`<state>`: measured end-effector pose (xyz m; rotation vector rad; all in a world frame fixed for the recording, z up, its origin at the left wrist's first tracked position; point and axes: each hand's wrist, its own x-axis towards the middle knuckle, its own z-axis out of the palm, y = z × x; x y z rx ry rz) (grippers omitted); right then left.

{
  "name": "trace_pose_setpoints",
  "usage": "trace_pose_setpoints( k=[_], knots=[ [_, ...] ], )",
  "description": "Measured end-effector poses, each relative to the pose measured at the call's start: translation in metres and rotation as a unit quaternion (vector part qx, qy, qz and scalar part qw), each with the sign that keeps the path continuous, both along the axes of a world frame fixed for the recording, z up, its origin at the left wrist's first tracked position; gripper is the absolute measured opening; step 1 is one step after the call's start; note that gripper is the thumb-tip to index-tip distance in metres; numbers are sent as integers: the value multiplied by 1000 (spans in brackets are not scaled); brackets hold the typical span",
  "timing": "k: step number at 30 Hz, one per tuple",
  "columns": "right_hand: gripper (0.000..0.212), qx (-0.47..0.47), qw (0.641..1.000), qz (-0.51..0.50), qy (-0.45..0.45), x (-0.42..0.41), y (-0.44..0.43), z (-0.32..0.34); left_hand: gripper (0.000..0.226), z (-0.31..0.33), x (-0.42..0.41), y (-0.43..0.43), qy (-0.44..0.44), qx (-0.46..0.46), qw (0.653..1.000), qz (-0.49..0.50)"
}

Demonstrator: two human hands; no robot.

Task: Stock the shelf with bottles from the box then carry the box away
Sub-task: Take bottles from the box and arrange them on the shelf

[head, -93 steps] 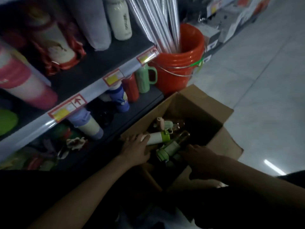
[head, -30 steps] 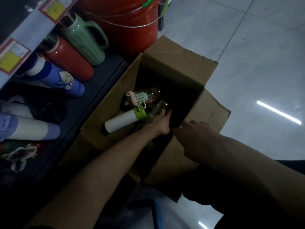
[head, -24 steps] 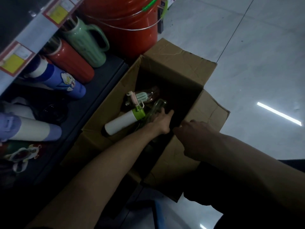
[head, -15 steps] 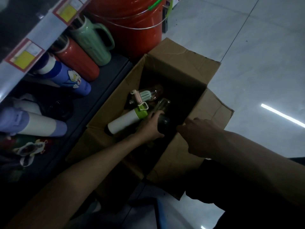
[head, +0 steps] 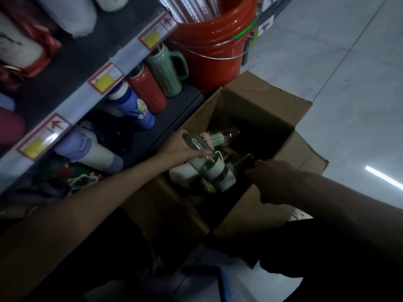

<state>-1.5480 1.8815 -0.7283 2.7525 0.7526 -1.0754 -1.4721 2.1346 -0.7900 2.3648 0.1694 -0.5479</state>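
Two hands at the box (head: 257, 99). Curled round a clear bottle (head: 214, 171) with the left hand (head: 177, 149), tilted just above the box's left edge. Curled at the near edge with the right hand (head: 274, 182); cannot tell if gripping. More bottles (head: 222, 136) inside. Bare room on the shelf (head: 172, 118) close by.

The left hand (head: 177, 149) and the right hand (head: 275, 182) are bare, and both forearms are bare as far back as they show. The left forearm (head: 87, 216) looks long and slim; the right forearm (head: 340, 205) looks broader, being nearer the camera. Behind the right forearm a black garment (head: 349, 262) fills the lower right corner; it may be a short sleeve or the front of a top, the light being too dim to tell. More plain dark cloth (head: 113, 264) shows beneath the left forearm.
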Motion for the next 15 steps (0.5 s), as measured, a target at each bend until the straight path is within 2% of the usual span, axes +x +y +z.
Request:
trace_pose_setpoints(
  k=[7,10,13,15],
  knots=[
    [64,38,999,6,4,1,32,11,63,87,-19,37,-77,-134,974,168],
    [56,72,997,-13,17,-1,50,20,44,117,-30,50,-58,-213,945,240],
    [57,165,982,-76,43,-2,67,29,51,132,-41,64,-7,-318,902,291],
    [62,272,948,-152,69,-3,77,36,61,132,-48,69,37,-396,862,314]
  ],
)
